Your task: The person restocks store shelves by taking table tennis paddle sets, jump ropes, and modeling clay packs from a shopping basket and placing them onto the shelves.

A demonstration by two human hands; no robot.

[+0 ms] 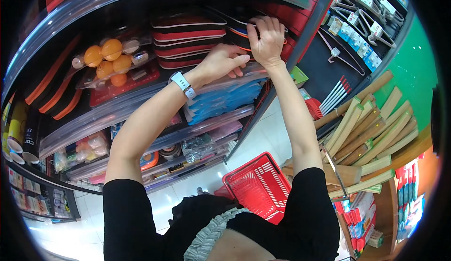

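Both of my arms reach to a shelf holding stacked red and black cases with white trim (188, 42). My left hand (224, 62), with a watch (182, 85) on its wrist, is at the front right of this stack, fingers bent; whether it grips anything is not clear. Farther right, my right hand (268, 40) rests at dark flat items with orange and blue edges (238, 39), its fingers curled over and their tips partly hidden. Orange balls in clear packs (112, 49) lie left of the stack.
A clear shelf lip (141, 94) runs below my hands, above blue packages (225, 100). A red basket (258, 186) is on the floor. Wooden boards (371, 129) stand at the right, below hangers (371, 21). Black and orange items (54, 85) are at the left.
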